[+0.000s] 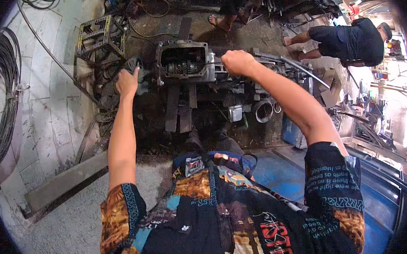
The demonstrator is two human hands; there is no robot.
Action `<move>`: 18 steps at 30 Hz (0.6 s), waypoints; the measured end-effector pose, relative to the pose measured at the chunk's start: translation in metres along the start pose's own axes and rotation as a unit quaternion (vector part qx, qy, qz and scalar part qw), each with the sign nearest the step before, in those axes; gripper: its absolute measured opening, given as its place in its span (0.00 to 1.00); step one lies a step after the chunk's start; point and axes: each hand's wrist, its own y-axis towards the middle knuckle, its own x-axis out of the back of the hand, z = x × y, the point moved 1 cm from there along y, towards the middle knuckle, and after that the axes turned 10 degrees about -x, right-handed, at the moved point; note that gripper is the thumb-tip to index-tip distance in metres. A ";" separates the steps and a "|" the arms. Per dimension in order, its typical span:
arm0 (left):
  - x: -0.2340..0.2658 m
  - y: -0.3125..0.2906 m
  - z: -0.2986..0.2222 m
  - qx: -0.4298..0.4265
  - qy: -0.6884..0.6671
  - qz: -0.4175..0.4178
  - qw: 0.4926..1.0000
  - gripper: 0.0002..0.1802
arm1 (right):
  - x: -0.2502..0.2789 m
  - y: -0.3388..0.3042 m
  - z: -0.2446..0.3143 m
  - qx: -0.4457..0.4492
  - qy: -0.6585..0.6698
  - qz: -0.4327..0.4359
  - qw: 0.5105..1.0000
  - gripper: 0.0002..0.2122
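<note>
An open metal gearbox housing [183,79] rests in front of me, with toothed gears [180,68] showing inside its rectangular opening. My left hand [127,81] is closed beside the housing's left end, thumb raised, against a dark grey-green piece [133,65] whose kind I cannot make out. Just past the housing's right end, my right hand [238,62] is curled into a fist. A thin dark line runs from the fist towards the opening; what the fingers hold is hidden.
Flat metal bars [172,108] lie under the housing. A yellowish metal frame [94,36] stands at the far left, near coiled black cable [1,101] on the wall. Another person [348,43] bends over at the right; a second person's foot [219,23] is beyond the housing. A long pipe [298,67] extends rightwards.
</note>
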 end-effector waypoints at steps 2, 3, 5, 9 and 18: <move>-0.001 -0.001 -0.002 -0.007 0.002 -0.017 1.000 0.37 | -0.002 -0.004 0.001 -0.014 -0.016 0.007 1.000 0.10; 0.001 -0.001 -0.006 0.001 0.000 0.001 1.000 0.37 | -0.007 -0.004 -0.001 -0.019 -0.014 0.007 1.000 0.10; 0.003 0.000 -0.008 0.007 -0.004 0.015 1.000 0.36 | -0.013 -0.005 0.001 -0.030 0.037 -0.043 0.998 0.13; 0.009 0.000 -0.011 -0.013 0.012 0.006 1.000 0.37 | -0.042 -0.021 -0.001 -0.133 0.218 -0.049 0.966 0.16; 0.002 -0.022 -0.009 -0.010 0.086 -0.081 0.993 0.37 | -0.123 -0.162 -0.022 -0.173 0.504 -0.121 0.837 0.18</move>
